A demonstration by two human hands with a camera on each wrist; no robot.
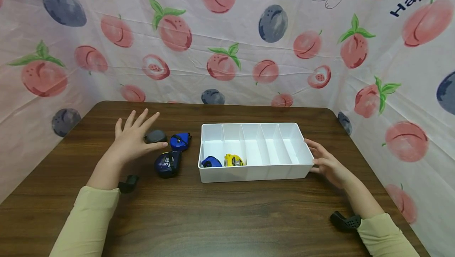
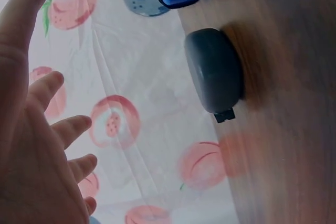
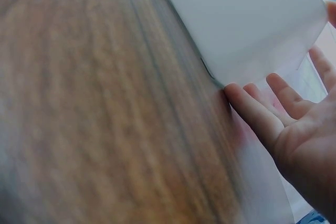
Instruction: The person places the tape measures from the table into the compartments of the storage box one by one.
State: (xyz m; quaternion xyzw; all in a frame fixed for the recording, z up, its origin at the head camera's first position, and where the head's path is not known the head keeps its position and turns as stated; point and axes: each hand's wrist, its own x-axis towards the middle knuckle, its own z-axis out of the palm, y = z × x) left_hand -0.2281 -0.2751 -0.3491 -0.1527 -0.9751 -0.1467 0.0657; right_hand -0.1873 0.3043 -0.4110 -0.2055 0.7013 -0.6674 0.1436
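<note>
My left hand (image 1: 133,140) is raised with fingers spread, beside and partly over a dark grey tape measure (image 1: 155,136). The left wrist view shows nothing in its grasp, with the grey tape measure (image 2: 214,72) apart from the fingers. Close by lie a blue tape measure (image 1: 180,141) and a dark navy tape measure (image 1: 168,164) marked 5m. A white divided box (image 1: 252,173) holds a blue tape measure (image 1: 211,162) in its leftmost compartment and a yellow one (image 1: 233,160) in the second. Extended fingers of my right hand (image 1: 328,166) touch the box's right end.
The brown wooden table (image 1: 227,217) carries everything. Behind it and at its sides hangs a white cloth (image 1: 241,91) printed with fruit. Each wrist wears a black band, the left one (image 1: 128,184) near the navy tape measure.
</note>
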